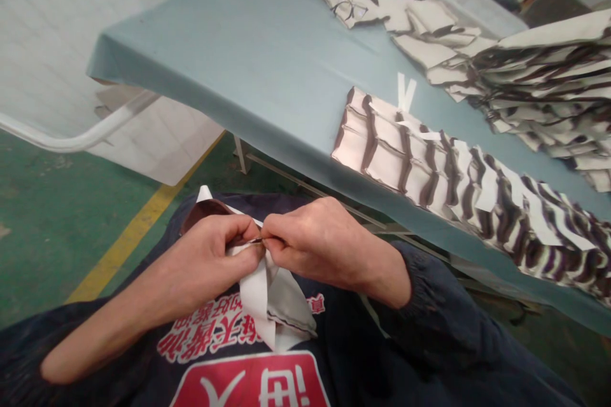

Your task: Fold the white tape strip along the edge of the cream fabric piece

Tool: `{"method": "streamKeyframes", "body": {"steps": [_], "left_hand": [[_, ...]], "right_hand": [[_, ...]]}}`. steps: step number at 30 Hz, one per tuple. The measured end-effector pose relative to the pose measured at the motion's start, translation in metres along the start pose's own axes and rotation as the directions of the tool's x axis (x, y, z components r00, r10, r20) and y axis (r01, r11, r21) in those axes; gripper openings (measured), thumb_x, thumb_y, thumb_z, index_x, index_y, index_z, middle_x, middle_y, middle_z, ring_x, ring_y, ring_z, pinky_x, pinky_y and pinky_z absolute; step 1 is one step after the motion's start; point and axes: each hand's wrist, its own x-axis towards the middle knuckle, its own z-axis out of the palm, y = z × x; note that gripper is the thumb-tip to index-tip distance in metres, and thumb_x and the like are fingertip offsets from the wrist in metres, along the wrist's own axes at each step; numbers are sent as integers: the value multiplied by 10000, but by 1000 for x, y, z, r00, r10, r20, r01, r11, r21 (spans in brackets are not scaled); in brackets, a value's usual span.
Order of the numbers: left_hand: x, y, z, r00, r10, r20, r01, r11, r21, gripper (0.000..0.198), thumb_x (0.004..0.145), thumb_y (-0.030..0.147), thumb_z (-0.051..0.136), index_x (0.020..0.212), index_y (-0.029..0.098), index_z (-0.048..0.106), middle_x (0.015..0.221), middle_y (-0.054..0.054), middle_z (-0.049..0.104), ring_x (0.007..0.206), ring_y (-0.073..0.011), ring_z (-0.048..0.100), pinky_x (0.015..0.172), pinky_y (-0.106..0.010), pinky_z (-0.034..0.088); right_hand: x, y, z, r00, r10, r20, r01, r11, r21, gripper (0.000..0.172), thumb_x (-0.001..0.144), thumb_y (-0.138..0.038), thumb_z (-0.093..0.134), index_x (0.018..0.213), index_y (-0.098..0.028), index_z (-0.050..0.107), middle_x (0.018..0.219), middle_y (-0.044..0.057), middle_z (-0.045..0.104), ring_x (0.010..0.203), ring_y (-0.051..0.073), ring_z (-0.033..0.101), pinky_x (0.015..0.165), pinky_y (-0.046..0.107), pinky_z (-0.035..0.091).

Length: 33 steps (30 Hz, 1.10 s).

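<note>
Pale cloth [290, 304] between both hands [212, 254]; partly below them

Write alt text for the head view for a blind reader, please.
The left hand and right hand hold a pale fabric piece over a printed garment. Beyond, a teal table bears similar pieces, white strips and eyeglasses.

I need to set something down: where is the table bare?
The table is bare from its left corner to the glasses and the near row of fabric pieces; a narrow bare gap separates that row from the far pile. Further right is crowded.
</note>
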Motion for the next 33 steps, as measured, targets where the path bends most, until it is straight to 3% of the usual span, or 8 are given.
{"method": "streamKeyframes", "body": {"steps": [4,7,12,18,23,27,29,33], "left_hand": [[0,-2,-3,998,31,60,-29,999,-29,295,802,504,715,754,212,708,756,-40,714,684,-209,600,568,-287,414],[0,-3,-6,991,25,131,-15,997,-78,299,790,509,711,751,214,687,734,-19,672,665,-186,554,573,-281,394],[1,-4,-8,977,-2,214,32,990,-136,318,758,535,686,763,220,641,725,3,628,653,-158,498,573,-263,374],[0,-7,-6,982,17,186,15,986,-166,330,756,544,701,711,234,594,665,23,561,611,-142,459,546,-248,352],[0,-8,-4,995,17,101,-1,988,-157,342,755,561,688,678,236,616,643,16,568,600,-149,464,534,-251,358],[2,-9,1,1000,29,0,-28,989,-144,355,755,573,675,661,232,642,649,8,604,606,-153,496,542,-258,394],[3,-10,3,998,30,-54,-38,988,-151,367,757,588,674,674,230,657,662,4,626,608,-157,517,543,-261,408],[0,-8,7,977,90,-193,-109,990,-90,351,795,565,652,691,231,669,644,17,611,582,-151,504,526,-259,390]], "right_hand": [[7,6,-9,997,-36,63,24,982,190,209,1001,-134,648,814,-216,691,660,-54,579,597,128,332,631,339,210],[12,16,-7,994,-76,81,36,912,408,181,915,-119,670,771,-217,622,641,-92,462,599,105,325,629,305,254],[16,31,4,981,-139,138,-13,657,754,85,867,-146,668,819,-210,638,691,-91,554,641,89,438,626,240,357],[16,34,11,971,-139,196,-102,500,860,84,913,-185,689,837,-201,657,697,-88,579,643,85,469,609,220,375],[16,28,11,993,-99,58,17,628,778,109,900,-123,681,825,-200,660,691,-84,557,656,92,457,631,231,367],[14,22,8,999,-25,42,-8,762,647,142,913,-90,682,840,-207,650,685,-81,565,654,97,470,653,254,347],[13,22,10,999,6,37,-29,756,654,119,971,-132,677,888,-212,647,700,-79,577,662,103,496,667,260,359],[11,25,15,999,24,22,-32,645,764,60,1080,-272,622,1060,-220,644,769,-72,624,688,124,534,685,266,398]]}}
